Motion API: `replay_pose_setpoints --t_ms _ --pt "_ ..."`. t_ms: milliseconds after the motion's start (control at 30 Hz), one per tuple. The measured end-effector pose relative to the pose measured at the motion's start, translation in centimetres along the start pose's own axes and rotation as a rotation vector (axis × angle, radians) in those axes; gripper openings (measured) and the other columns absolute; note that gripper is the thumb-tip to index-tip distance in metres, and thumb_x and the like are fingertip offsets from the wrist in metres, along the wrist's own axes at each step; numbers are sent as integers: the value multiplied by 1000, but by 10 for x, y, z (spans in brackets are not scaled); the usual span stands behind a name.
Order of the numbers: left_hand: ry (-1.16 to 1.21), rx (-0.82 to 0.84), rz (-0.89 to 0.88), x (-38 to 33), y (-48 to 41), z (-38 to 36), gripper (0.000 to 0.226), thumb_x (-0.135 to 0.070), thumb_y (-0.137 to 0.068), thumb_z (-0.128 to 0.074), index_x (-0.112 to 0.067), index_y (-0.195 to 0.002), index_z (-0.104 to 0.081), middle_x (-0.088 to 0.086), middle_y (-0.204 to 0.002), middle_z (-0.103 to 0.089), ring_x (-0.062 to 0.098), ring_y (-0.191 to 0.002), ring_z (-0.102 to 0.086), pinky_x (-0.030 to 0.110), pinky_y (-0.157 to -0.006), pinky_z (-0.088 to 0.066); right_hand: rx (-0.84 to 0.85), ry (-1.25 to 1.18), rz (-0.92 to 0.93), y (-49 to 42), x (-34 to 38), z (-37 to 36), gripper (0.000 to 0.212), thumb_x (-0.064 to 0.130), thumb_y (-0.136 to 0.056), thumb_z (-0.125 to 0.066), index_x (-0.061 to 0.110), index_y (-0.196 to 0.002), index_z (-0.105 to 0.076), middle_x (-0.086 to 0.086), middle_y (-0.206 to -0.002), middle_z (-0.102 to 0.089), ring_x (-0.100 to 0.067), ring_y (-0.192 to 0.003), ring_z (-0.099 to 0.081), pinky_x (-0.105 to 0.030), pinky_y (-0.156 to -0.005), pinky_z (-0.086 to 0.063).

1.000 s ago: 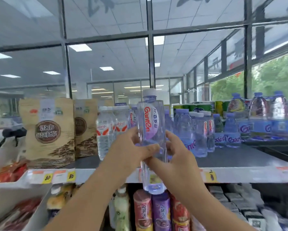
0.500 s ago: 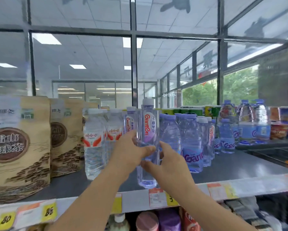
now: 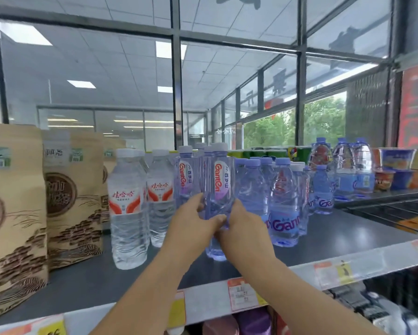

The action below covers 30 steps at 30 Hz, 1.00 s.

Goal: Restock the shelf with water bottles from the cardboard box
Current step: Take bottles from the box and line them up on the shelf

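While we hold the bottle (image 3: 218,189) upright between both hands, its long axis stands vertical and its base sits on, or just above, the shelf (image 3: 348,235); we cannot tell whether it touches. Our left hand (image 3: 192,222) wraps its lower body from the left, our right hand (image 3: 245,228) from the right, fingers closed around it and meeting in front, both equally near. It lies straight ahead of us, at the front of a row of like bottles, with another Ganten bottle (image 3: 186,176) just behind to the left. White-capped bottles (image 3: 127,206) stand near on the left, blue-capped ones (image 3: 284,204) near on the right, so the gap looks snug. We judge the bottle wants only release. Dark, flat shelf lies bare ahead. No box is in view.
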<state>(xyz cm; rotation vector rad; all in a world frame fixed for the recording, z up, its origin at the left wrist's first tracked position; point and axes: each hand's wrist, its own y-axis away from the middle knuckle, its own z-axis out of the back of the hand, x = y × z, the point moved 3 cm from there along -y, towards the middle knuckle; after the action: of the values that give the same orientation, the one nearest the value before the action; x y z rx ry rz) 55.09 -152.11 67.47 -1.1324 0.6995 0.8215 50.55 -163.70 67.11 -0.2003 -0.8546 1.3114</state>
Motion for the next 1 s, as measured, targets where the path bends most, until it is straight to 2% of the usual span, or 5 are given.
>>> replay_pose_setpoints --t_ms 133,333,567,767,1000 --pt "-59 -33 27 10 1 9 66 -27 -84 -78 -26 -144 -50 -2 -137 -59 15 -123 -58 43 -106 -47 -7 90 -70 -16 10 -16 77 13 -92 -53 2 -152 -6 -18 -111 -66 -31 -101 -65 -34 -76 -48" --pt "-147 -56 -15 15 -11 23 56 -31 -86 -74 -23 -139 -57 -6 -134 -63 12 -120 -58 37 -106 -45 -11 136 -137 -36 14 -35 89 12 -89 -60 -4 -151 2 -18 -113 -65 -30 -101 -65 -33 -71 -47" --pt "-178 22 -30 20 -21 23 63 -35 -91 -68 -23 -148 -45 -6 -150 -50 15 -135 -49 34 -110 -40 9 168 -144 -51 17 -47 93 7 -89 -56 -5 -149 13 -21 -112 -67 -32 -101 -65 -34 -71 -47" --pt "-207 2 -56 26 -19 21 55 -37 -93 -64 -22 -144 -51 -5 -146 -54 13 -130 -51 24 -97 -34 30 236 -161 -62 16 -44 90 12 -89 -61 -7 -150 2 -25 -124 -59 -35 -112 -60 -38 -87 -49" --pt "-171 2 -35 29 -18 20 49 -37 -93 -64 -20 -139 -57 -6 -135 -60 13 -126 -54 27 -98 -38 -5 196 -142 -68 16 -53 85 8 -91 -53 -6 -150 6 -20 -117 -64 -33 -105 -63 -39 -81 -50"
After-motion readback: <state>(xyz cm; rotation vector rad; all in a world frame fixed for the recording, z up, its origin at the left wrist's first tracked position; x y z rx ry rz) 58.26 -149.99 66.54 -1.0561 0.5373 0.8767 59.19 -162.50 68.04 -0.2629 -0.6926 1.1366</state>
